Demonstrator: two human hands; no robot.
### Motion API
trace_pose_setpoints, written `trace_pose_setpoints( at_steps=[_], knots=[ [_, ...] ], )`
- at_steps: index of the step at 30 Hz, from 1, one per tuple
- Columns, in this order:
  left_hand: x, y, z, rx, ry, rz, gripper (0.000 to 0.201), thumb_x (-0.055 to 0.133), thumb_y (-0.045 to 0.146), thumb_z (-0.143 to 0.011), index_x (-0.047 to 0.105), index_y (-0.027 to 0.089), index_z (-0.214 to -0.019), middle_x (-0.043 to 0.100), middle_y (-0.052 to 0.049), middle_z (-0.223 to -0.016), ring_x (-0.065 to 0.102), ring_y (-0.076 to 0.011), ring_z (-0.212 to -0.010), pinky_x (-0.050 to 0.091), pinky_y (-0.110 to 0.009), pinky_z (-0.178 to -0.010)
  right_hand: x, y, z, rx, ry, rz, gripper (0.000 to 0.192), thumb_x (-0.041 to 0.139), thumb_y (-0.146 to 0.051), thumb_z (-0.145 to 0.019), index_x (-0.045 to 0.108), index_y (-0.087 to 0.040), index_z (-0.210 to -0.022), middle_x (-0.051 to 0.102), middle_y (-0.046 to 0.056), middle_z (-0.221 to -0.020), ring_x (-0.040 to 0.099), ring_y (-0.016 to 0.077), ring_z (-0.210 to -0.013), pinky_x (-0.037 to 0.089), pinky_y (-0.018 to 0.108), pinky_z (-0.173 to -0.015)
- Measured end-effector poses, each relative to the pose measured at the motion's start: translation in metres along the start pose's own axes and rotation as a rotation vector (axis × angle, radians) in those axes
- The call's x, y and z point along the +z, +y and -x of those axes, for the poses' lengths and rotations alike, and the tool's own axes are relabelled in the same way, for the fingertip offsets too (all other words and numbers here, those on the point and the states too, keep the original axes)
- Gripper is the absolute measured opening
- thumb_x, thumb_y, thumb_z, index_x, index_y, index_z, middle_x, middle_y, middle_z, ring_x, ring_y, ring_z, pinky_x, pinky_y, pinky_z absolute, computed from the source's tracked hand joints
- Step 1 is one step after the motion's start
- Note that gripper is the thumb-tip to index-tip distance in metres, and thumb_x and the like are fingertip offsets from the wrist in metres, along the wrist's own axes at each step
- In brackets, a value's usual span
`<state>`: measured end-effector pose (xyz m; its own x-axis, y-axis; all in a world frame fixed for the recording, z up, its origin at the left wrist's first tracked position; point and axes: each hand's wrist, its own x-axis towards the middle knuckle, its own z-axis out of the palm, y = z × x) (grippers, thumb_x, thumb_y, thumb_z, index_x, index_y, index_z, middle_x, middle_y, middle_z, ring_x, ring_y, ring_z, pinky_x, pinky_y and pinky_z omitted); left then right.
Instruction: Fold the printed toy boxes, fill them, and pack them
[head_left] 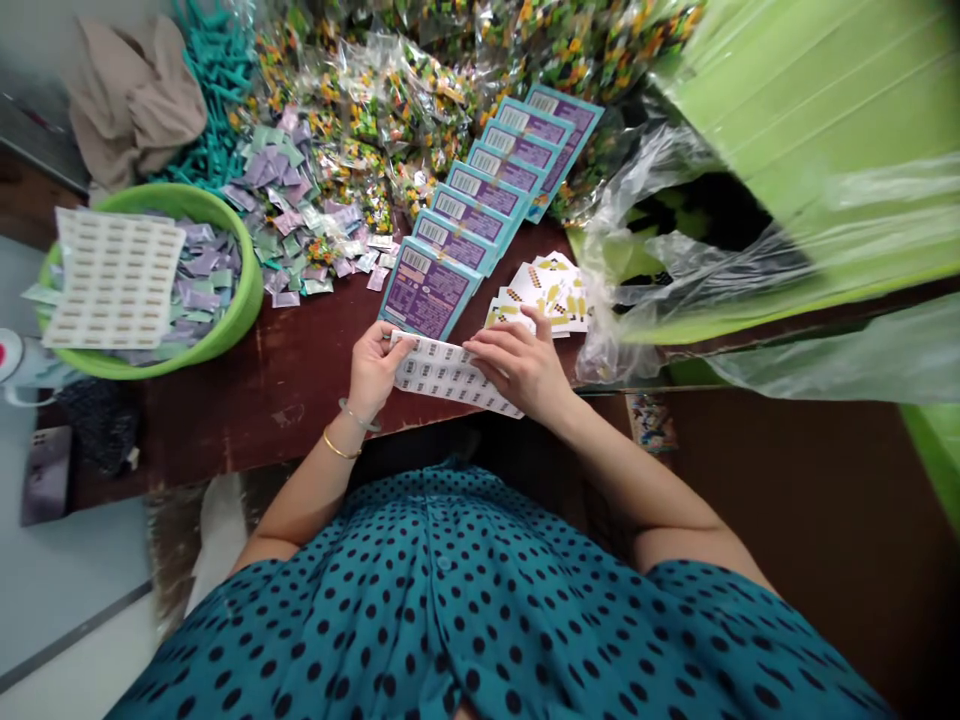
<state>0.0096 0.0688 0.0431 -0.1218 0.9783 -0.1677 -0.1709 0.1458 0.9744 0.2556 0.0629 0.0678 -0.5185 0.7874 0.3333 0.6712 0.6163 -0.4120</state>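
Observation:
A white sticker sheet [442,371] with rows of small dark printed marks lies tilted at the table's front edge. My left hand [373,368] pinches its left end between thumb and fingers. Over the sheet's right part, my right hand [525,368] has its near fingers drawn together at the upper edge, while a far finger lifts away; its thumb is hardly visible. Just beyond the hands, a fanned row of purple and blue printed packs [429,290] with barcodes runs up and right. White cards with yellow pictures [551,290] lie fanned beyond my right hand.
A green basket [251,290] of small sachets stands left, another sticker sheet [116,280] across it. Loose sachets [281,190] and clear bags of colourful pieces [375,90] cover the back. Clear plastic wrap [622,270] lies right. A phone [46,475] sits at left.

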Motion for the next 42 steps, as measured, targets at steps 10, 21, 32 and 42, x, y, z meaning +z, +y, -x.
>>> trace_pose_setpoints(
  at_steps=[10,21,32,42],
  knots=[
    [0.009,-0.001,0.0,-0.052,-0.014,0.013,0.043,0.09,0.042,-0.068,0.055,0.019,-0.079,0.064,0.004,-0.063,0.055,-0.0098,-0.052,0.042,-0.021,-0.05,0.009,-0.012,-0.003,0.065,0.083,-0.194,0.048,0.059,-0.031,-0.1,0.056,-0.033,-0.148,0.072,0.007,-0.13,0.065,0.0278,-0.125,0.036,0.058,-0.119],
    [0.011,0.0,-0.006,-0.228,-0.048,0.158,0.045,0.091,0.042,-0.062,0.057,0.017,-0.077,0.065,0.003,-0.064,0.058,-0.0099,-0.054,0.048,-0.021,-0.054,0.025,0.006,0.0,-0.194,0.051,0.008,0.057,0.053,-0.014,-0.101,0.052,-0.044,-0.149,0.076,-0.004,-0.124,0.065,0.0248,-0.13,0.031,0.061,-0.126],
    [-0.005,-0.006,-0.019,-0.324,-0.04,0.18,0.043,0.089,0.039,-0.061,0.054,0.016,-0.071,0.06,0.005,-0.065,0.054,-0.0073,-0.057,0.045,-0.018,-0.056,0.013,0.0,-0.034,-0.435,-0.296,-0.04,0.051,0.049,-0.026,-0.104,0.051,-0.054,-0.147,0.072,-0.012,-0.13,0.063,0.0189,-0.133,0.04,0.05,-0.126],
    [-0.067,-0.002,-0.008,-0.228,0.031,0.116,0.044,0.086,0.044,-0.07,0.051,0.019,-0.078,0.054,0.008,-0.061,0.048,-0.0072,-0.052,0.039,-0.017,-0.049,-0.039,0.189,-0.205,0.466,0.405,-0.185,0.074,0.052,-0.026,-0.096,0.027,-0.022,-0.165,0.072,0.012,-0.126,0.07,0.0244,-0.109,0.057,0.045,-0.1]
  ],
)
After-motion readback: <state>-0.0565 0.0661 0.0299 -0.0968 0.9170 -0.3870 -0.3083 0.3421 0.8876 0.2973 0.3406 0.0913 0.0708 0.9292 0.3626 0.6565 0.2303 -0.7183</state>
